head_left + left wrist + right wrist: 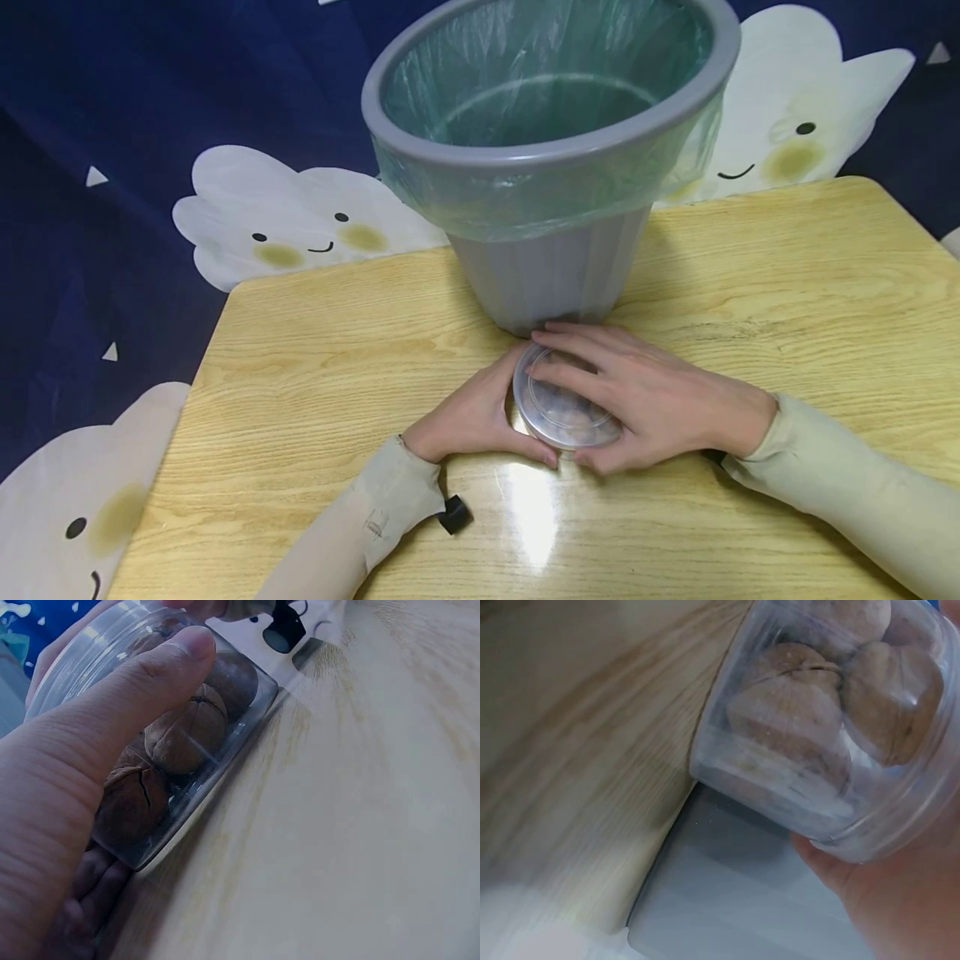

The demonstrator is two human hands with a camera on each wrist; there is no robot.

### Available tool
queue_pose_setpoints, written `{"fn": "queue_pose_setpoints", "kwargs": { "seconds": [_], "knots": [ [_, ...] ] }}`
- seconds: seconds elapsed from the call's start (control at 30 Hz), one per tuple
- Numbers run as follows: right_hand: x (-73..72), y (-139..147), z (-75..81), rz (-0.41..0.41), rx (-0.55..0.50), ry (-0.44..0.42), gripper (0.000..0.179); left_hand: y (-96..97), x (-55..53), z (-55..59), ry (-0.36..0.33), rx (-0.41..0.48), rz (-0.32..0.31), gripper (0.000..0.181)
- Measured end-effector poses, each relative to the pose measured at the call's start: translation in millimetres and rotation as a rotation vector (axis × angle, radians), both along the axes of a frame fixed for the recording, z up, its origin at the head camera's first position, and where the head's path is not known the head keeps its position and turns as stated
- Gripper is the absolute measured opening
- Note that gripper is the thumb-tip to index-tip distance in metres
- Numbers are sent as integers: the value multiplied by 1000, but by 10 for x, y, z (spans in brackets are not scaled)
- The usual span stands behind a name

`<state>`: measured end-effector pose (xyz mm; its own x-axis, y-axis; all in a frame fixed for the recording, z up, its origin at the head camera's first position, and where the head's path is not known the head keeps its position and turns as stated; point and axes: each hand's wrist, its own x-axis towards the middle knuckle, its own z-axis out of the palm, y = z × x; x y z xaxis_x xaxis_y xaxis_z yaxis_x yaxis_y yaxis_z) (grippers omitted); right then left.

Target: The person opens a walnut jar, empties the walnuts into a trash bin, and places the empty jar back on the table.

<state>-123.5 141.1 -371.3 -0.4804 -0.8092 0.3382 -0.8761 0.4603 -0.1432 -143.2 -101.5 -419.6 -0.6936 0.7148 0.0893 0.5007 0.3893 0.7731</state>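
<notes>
A clear plastic jar (558, 400) with a round transparent lid stands on the table between both hands. Brown walnuts (187, 735) show through its wall in the left wrist view, some with cracked shells. My left hand (480, 412) grips the jar from the left, its thumb lying along the near side. From the right, my right hand (652, 392) holds the jar at the lid, fingers spread over the top and far edge, thumb at the near rim. The right wrist view shows more walnuts (892, 701) behind the clear wall (735, 769).
Just behind the jar stands a grey trash bin (551, 275), lined with a green plastic bag (525, 200) folded over its rim. The wooden table (337, 358) ends at a dark blue cloth (97, 250) printed with white clouds.
</notes>
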Motion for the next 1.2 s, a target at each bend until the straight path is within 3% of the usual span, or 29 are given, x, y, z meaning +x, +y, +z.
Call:
{"fn": "queue_pose_setpoints", "kwargs": {
  "seconds": [0.43, 0.87, 1.2],
  "knots": [
    [-3, -4, -14, 24, -35, 31, 88, -8, 3, -19, 11, -1, -2, 127],
    [2, 0, -2, 10, -9, 6, 85, 0, 1, -11, 11, 4, -8, 126],
    [-20, 4, -16, 37, -67, 46, 86, -2, -5, -14, 12, 3, -7, 125]
  ]
}}
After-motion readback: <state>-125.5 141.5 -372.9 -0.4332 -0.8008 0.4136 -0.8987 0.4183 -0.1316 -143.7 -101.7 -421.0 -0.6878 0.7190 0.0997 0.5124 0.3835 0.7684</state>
